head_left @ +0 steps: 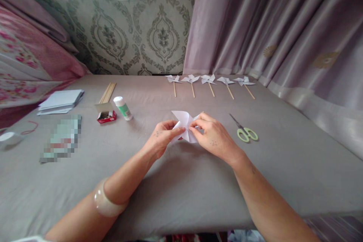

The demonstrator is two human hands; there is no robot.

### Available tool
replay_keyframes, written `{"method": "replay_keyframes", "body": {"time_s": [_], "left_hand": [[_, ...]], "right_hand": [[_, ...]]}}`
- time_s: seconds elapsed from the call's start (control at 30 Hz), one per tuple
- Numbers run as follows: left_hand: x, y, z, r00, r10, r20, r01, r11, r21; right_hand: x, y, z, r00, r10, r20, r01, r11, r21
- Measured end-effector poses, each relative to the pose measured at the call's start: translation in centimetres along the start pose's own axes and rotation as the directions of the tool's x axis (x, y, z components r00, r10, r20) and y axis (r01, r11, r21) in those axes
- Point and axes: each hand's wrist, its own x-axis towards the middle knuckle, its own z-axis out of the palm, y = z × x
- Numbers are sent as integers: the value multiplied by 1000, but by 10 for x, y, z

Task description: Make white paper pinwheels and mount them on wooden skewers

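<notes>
A white paper pinwheel [183,118] with folded blades is held up over the middle of the table, with no stick visible on it. My left hand [164,136] grips its left side, thumb lying near the centre. From the right, my right hand [211,132] pinches at the pinwheel's centre with thumb and forefinger; whether a small pin sits between them is hidden. To the right of my right hand lie scissors [246,133] with pale green handles, blades pointing away. Left of my left hand stands a glue stick [123,109] with a white cap and green label.
Several finished pinwheels on sticks [209,80] lie in a row at the back. On the left are an open red box [106,117], wooden sticks [108,92], a paper stack [61,101], a blurred-out item [62,138] and a white roll [10,139]. Curtains [283,26] hang at right.
</notes>
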Motion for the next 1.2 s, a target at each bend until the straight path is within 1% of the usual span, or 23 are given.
{"method": "replay_keyframes", "body": {"time_s": [0.27, 0.47, 0.77, 1.03, 1.2], "left_hand": [[-1, 1, 2, 1000, 15, -24, -15, 1000, 18], [0, -1, 1, 999, 50, -17, -49, 997, 53], [0, -1, 0, 998, 60, -11, -59, 996, 64], [-1, -1, 3, 996, 85, -38, -80, 992, 98], [-2, -1, 5, 991, 114, -67, -107, 989, 102]], "right_hand": [[0, -3, -1, 1000, 17, 9, -16, 1000, -17], [-1, -2, 1, 1000, 15, 3, -15, 1000, -26], [-1, -2, 3, 1000, 17, -17, -18, 999, -28], [-1, -1, 4, 1000, 13, -23, -14, 999, -47], [-3, -4, 5, 1000, 1, -23, -1, 1000, -2]]}}
